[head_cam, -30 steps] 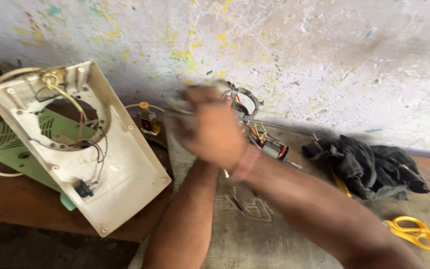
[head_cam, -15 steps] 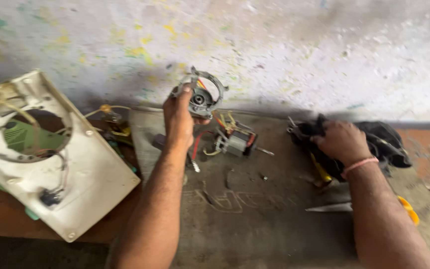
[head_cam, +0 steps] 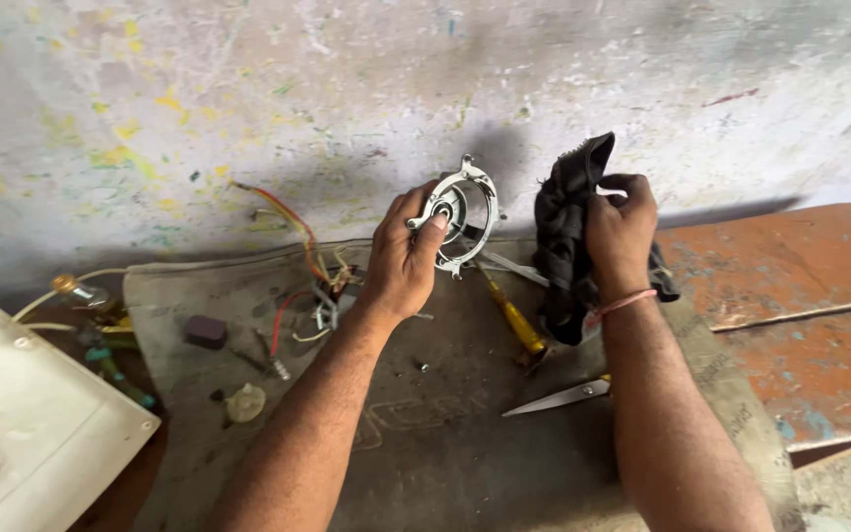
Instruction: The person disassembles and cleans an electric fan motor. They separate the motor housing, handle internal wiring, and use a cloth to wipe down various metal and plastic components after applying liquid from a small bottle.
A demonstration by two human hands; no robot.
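I have my left hand (head_cam: 401,261) raised over the middle of the table (head_cam: 819,266), its grip closed on a round silver metal motor bracket (head_cam: 460,215) with an open ring frame and a hub at its centre; the thumb lies across the hub and the fingers wrap behind. At about three o'clock from the bracket, near it but not touching, my right hand (head_cam: 621,232) holds a crumpled black cloth (head_cam: 565,222), the grip clenched round its middle so the cloth sticks up above the fist and hangs below it. Under both hands lies a grey-brown worn mat (head_cam: 425,433). On it, at six o'clock from the bracket, rests a yellow-handled screwdriver (head_cam: 514,320), and further toward five o'clock the steel blades of a pair of scissors (head_cam: 558,396). At nine o'clock from my left hand sits a tangle of red and yellow wires (head_cam: 307,261). A white plastic housing (head_cam: 46,433) fills the frame's eight o'clock corner.
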